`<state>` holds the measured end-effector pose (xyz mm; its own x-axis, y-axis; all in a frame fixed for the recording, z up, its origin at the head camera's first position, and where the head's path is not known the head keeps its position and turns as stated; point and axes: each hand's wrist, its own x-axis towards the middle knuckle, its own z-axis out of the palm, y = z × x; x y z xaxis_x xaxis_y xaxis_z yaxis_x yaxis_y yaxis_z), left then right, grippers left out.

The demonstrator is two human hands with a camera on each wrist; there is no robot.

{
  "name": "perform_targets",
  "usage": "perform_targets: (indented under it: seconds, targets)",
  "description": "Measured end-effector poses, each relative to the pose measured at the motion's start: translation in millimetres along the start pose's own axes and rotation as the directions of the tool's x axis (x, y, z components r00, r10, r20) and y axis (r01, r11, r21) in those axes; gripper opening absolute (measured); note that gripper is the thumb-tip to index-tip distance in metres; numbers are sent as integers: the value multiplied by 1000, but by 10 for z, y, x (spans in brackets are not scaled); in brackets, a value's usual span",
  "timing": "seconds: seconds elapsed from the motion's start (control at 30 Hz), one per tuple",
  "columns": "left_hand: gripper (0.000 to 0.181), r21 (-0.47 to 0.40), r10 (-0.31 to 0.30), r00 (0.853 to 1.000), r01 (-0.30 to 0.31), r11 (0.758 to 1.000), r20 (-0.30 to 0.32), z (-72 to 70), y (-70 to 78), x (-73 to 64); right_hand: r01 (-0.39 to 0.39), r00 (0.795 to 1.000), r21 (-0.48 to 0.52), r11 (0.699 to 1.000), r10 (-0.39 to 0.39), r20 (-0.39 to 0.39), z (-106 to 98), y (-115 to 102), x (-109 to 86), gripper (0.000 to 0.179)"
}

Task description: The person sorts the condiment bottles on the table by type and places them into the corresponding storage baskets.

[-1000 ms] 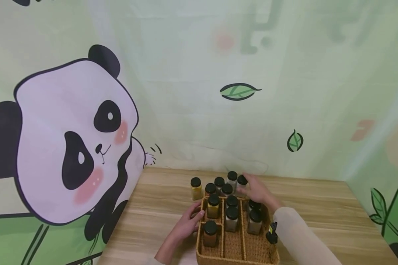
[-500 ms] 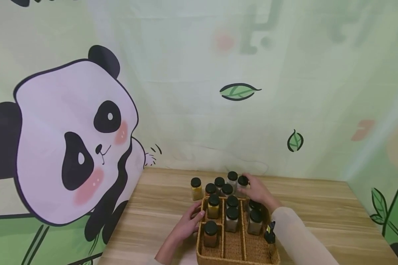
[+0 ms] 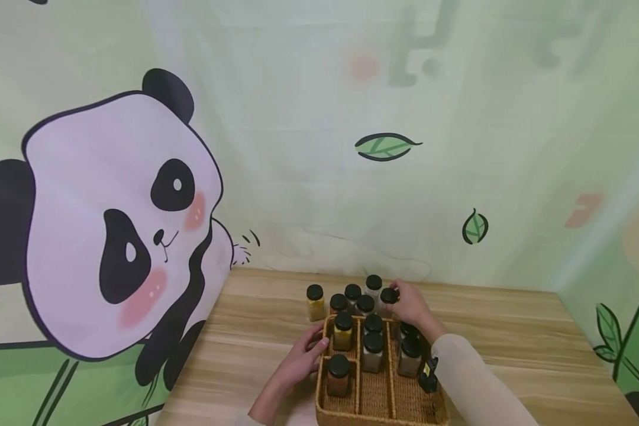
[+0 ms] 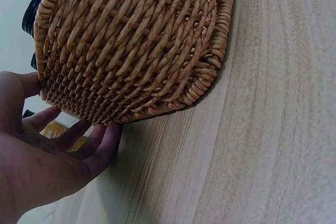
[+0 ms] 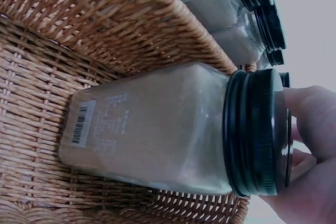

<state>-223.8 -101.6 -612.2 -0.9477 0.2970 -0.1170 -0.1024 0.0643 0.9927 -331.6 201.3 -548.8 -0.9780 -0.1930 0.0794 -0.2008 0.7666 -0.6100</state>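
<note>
Head view: holds the far left corner of the woven basket (image 3: 373, 393) with the left hand (image 3: 300, 358), thumb at the rim. Pinches the held jar (image 3: 388, 296) at its black lid with the right hand (image 3: 409, 305), just beyond the basket's far rim. Cannot make out that jar's base. Has a cluster of four jars (image 3: 352, 293) just left of the right hand, and a yellow jar (image 3: 315, 307) apart from them on the table (image 3: 266, 313), ahead of the left hand. Shows six jars inside the basket: a second yellow jar (image 3: 342, 337) right beside the left hand, a brown jar (image 3: 338, 384) nearer the body, two pale jars (image 3: 372, 355) in the middle compartment, two beige jars (image 3: 409, 358) below the right hand. Includes a panda print (image 3: 122, 236) well to the left of both hands.

Left wrist view: rests the left hand's fingers against the basket's outer side, around the corner. Glimpses yellow between the fingers.

Right wrist view: looks past a beige jar with a barcode label (image 5: 84, 124), close to the basket wall, towards the right hand. Cannot tell there, behind the lid, about the right hand's grip.
</note>
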Motion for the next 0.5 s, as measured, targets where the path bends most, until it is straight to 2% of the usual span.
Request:
perform_targets:
  seconds: [0.3,0.5]
  targets:
    - [62,-8,-4,1000,4,1000,3,16,-16,6,69,997,-49,996,-70,-26,-26,32,-58,35]
    - [62,-6,0,1000,0,1000,-2,3,-21,14,80,997,-2,997,-80,7,-138,40,-90,42]
